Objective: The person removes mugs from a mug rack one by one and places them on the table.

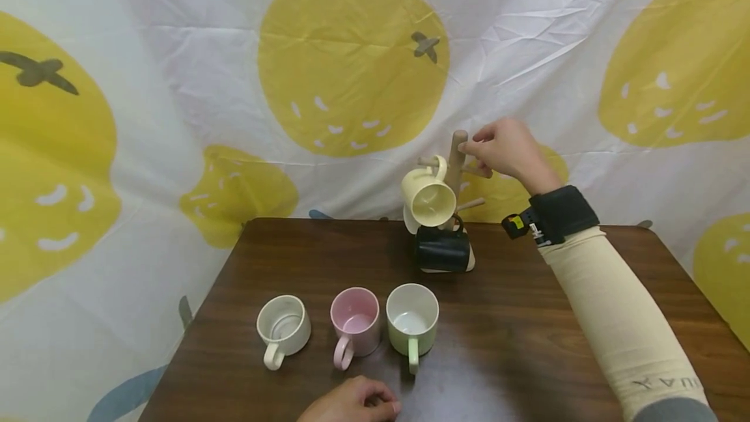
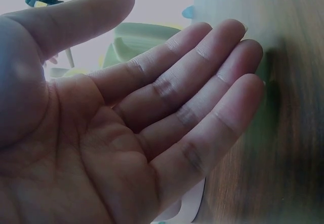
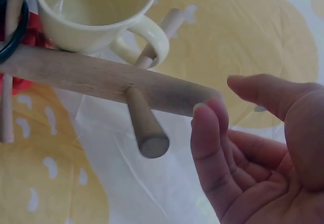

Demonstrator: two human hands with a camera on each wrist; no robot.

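Note:
My right hand (image 1: 508, 148) is raised beside the top of a wooden mug stand (image 1: 457, 155). In the right wrist view its thumb (image 3: 258, 90) stands apart from the fingers, whose tips overlap the post's end. A pale yellow mug (image 1: 430, 197) hangs by its handle from an upper peg, left of the post. Below it is a black mug (image 1: 442, 249), low on the stand. My left hand (image 1: 354, 401) rests low near the table's front, its fingers relaxed and holding nothing. Nearest to it are a pink mug (image 1: 356, 321) and a light green mug (image 1: 413, 319).
A cream mug (image 1: 284, 325) stands left of the pink one, all three upright with handles toward me. Bare wooden pegs (image 3: 147, 125) stick out from the stand. Behind the brown table (image 1: 539, 318) hangs a white cloth (image 1: 193, 83) printed with yellow fruit.

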